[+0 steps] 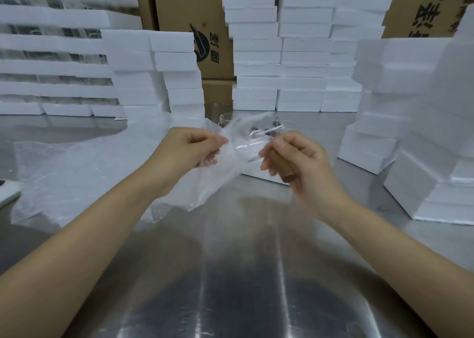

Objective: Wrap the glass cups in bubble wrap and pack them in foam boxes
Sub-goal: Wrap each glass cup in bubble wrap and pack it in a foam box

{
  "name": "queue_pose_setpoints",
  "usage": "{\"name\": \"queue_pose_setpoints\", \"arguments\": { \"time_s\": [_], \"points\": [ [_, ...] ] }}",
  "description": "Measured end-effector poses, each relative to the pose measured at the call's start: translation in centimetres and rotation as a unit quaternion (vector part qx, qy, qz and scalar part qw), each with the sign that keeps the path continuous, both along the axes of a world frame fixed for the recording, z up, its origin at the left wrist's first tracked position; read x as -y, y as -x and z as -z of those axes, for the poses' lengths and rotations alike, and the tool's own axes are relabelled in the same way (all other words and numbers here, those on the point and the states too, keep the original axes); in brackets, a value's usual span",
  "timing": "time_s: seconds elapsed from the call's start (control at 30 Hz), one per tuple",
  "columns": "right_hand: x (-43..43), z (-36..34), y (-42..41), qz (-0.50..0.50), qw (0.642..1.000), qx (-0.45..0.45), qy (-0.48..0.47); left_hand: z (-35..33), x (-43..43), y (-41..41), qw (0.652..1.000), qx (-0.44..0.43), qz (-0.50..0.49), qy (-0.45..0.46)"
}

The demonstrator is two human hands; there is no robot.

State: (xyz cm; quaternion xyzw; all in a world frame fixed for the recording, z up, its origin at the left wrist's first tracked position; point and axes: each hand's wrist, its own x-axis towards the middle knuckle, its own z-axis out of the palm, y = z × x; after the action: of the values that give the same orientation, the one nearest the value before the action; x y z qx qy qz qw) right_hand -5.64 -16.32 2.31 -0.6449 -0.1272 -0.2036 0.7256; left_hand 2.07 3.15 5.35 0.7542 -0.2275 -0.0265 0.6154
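1. Seen from a head-worn camera, a person's two bare forearms reach forward over a shiny metal table.
2. The left hand is closed, thumb and fingers pinching a sheet of bubble wrap that hangs down from the pinch to the table.
3. The right hand is curled around a brown wooden handle, which appears to belong to a clear glass cup held in the air between the two hands.
4. The cup is blurred and see-through, so its exact outline is hard to tell; the wrap seems to touch it on the left side but does not yet go around it.
5. More loose bubble wrap lies spread on the table to the left.
6. At least one more clear cup stands on the table behind the hands, unwrapped as far as can be seen.
7. White foam boxes stand in tall stacks at the back, on the left and on the right, with brown cardboard cartons behind them. Whether any stacked box is already filled cannot be told.
8. A low foam box lies just beyond the hands, mostly hidden.
9. Judged progress: this cup is at the start of wrapping. Rolling the wrap fully around it, placing it in a foam box and closing the box all appear left to do, as does the other cup.
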Motion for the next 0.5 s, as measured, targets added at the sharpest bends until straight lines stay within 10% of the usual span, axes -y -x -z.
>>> {"name": "queue_pose_setpoints", "arguments": {
  "time_s": [0.27, 0.5],
  "points": [
    [-1.6, 0.9, 0.2, 0.021, 0.990, -0.082, 0.116, 0.9, 2.2, 3.4, 0.960, 0.277, 0.030, -0.028],
    [-1.0, 0.6, -0.3, -0.048, 0.968, -0.169, -0.177, 2.7, 4.1, 5.2, 0.946, 0.324, 0.030, 0.001]
  ]
}}
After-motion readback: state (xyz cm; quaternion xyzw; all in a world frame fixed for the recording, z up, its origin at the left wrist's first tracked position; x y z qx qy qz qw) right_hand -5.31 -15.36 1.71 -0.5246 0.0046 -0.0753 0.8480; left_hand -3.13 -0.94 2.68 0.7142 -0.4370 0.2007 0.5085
